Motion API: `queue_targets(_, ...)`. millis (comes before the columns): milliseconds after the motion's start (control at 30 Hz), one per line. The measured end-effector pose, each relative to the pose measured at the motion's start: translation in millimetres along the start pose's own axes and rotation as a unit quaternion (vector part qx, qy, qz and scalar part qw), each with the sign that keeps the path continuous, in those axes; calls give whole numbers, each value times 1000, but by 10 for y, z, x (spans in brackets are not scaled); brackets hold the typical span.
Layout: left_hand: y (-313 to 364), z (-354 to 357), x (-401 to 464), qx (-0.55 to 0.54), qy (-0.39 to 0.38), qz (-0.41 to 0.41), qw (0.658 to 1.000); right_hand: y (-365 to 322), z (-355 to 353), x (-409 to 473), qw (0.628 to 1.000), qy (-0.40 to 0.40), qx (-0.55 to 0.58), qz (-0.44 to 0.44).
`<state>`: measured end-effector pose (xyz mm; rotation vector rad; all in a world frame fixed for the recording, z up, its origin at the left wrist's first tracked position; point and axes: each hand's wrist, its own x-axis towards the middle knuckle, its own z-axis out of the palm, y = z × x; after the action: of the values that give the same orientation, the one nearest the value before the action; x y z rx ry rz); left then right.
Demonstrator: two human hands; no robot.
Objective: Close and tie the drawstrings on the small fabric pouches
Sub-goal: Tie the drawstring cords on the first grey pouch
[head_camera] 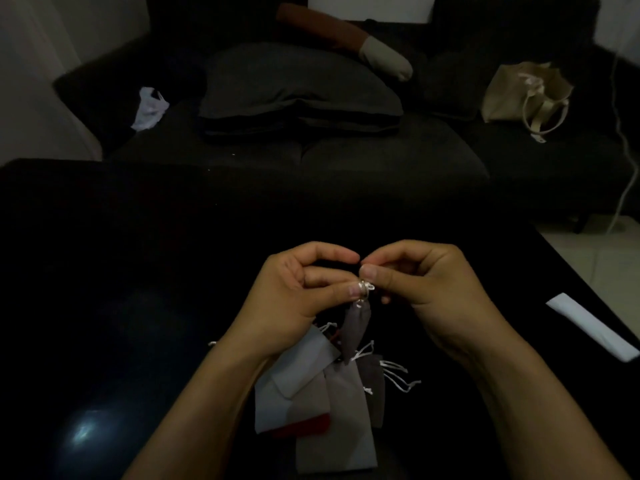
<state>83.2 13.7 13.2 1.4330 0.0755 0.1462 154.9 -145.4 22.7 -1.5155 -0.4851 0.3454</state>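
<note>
Pouch, grey, one, hanging above the black table from its white drawstring, neck gathered shut, body dangling over the pile. Pile of pouches, lying flat on the table directly beneath the held pouch: at least five overlapping pieces can be made out, pale grey, taupe and dark grey, with one red piece partly covered; exact count uncertain where they overlap. Loose white cord ends trail from the pile's right side. Left hand, one, raised over the table, fingers curled, thumb and forefinger pinching the drawstring at the pouch neck. Right hand, one, level with it and nearly touching, fingers curled, thumb and forefinger pinching the same cord. White folded strip, one, at the table's right edge. Beyond the table, a dark sofa carrying one dark cushion, one beige tote bag and one white crumpled cloth.
</note>
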Motion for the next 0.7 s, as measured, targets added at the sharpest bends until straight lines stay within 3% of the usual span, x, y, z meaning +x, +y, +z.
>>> queue_targets(100,-4,18,5,-9,5,12,1000,7,23,-4,1000,10,26,13)
queue_targets(200,-24,14,15,5,7,9,1000,-58,-11,-23,999,5,-2,-34)
queue_targets(400,-56,-39,23,43,35,-17,998,-137,-5,-74,987,-107,-94,-78)
queue_targets(567,-37,22,-11,53,-21,-15,998,-75,7,-35,984,-43,-140,-104)
queue_targets(700,-16,34,1,5,4,5,1000,-72,-58,-19,982,-16,-162,-100)
